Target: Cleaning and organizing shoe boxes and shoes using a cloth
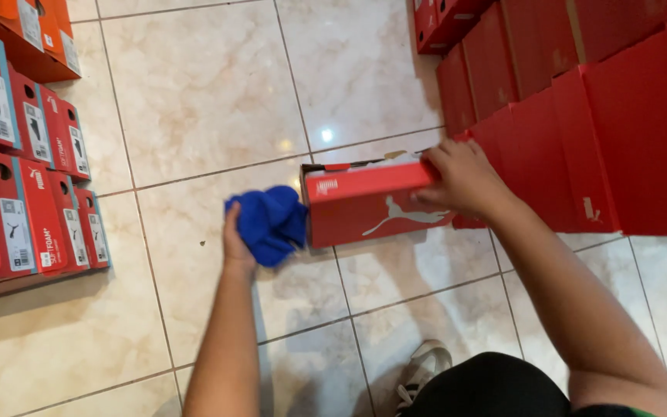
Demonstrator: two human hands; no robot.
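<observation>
My left hand (237, 243) is bunched tight around a blue cloth (270, 222), pressed to the red shoebox (368, 202). My right hand (461, 181) clamps the box's far end.

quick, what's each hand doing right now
Left hand: closed on a blue cloth, pressed to the end of the red shoebox.
Right hand: holding the red shoebox at its far end.
</observation>
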